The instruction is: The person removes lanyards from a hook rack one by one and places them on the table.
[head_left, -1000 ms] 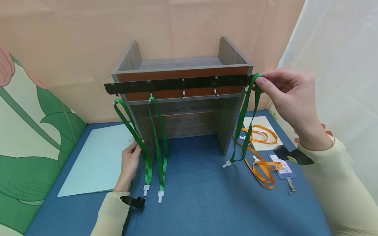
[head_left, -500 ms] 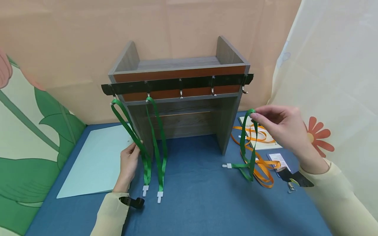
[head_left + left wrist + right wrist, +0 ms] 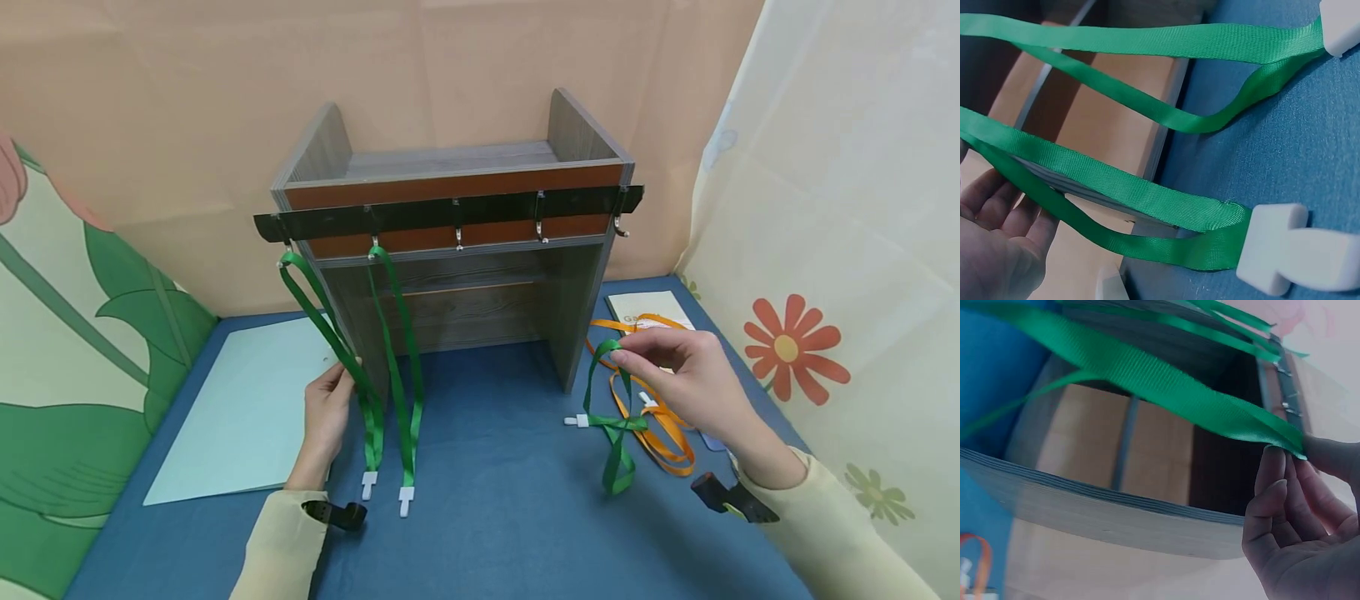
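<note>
My left hand (image 3: 327, 417) pinches the strands of a green lanyard (image 3: 320, 312) hanging from the leftmost hook; the contact lies at the left wrist view's edge. Its white clip (image 3: 1297, 250) hangs free below. A second green lanyard (image 3: 411, 367) hangs on the neighbouring hook. My right hand (image 3: 686, 375) pinches the upper loop of a third green lanyard (image 3: 618, 458) between thumb and fingers, low over the table at the right. That lanyard's lower part folds onto the blue cloth, its white clip (image 3: 576, 421) pointing left. In the right wrist view, the green band (image 3: 1166, 387) runs leftward from my fingertips.
A grey wooden shelf (image 3: 577, 308) carries a black hook rail (image 3: 420, 216) across its front. Orange lanyards (image 3: 667, 450) and a booklet (image 3: 656, 307) lie at the right, partly behind my right hand. A pale blue sheet (image 3: 232, 417) lies at the left.
My right hand has come down and slightly left from beside the rail's right end, its green lanyard folding onto the table. My left hand has stayed in place.
</note>
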`<state>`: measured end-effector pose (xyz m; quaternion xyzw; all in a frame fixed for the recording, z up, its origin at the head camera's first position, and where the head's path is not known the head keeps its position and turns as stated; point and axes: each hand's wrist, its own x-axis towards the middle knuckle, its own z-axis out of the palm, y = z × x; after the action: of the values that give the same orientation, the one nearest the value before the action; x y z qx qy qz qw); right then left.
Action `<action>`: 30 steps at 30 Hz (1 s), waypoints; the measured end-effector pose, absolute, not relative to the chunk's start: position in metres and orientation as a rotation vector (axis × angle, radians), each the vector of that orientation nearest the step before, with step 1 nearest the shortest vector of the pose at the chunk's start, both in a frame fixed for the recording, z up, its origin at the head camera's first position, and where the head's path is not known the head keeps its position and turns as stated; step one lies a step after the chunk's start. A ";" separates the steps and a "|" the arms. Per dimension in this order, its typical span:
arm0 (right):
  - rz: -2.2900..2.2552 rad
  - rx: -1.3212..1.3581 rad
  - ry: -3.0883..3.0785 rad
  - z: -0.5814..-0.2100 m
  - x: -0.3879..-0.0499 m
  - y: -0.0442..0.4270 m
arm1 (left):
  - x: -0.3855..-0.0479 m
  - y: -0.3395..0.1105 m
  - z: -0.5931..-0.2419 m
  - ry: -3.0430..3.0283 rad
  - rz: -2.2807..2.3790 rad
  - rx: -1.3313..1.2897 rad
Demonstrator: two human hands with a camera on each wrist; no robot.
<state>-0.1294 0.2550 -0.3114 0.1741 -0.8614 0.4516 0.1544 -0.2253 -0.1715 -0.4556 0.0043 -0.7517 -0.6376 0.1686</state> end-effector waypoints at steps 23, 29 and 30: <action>1.172 0.369 -2.766 -0.422 -0.158 0.292 | -0.225 -0.172 -0.456 -2.140 -1.811 0.001; 1.106 0.340 -2.872 -0.440 -0.158 0.290 | -0.225 -0.172 -0.456 -2.134 -1.821 -0.008; 1.107 0.316 -2.903 -0.443 -0.158 0.289 | -0.225 -0.172 -0.456 -2.133 -1.821 -0.008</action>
<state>-0.1582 0.2891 -0.4427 0.1013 -0.9295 0.3544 0.0094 -0.2250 -0.1718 -0.4562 -0.0027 -0.7499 -0.6400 0.1676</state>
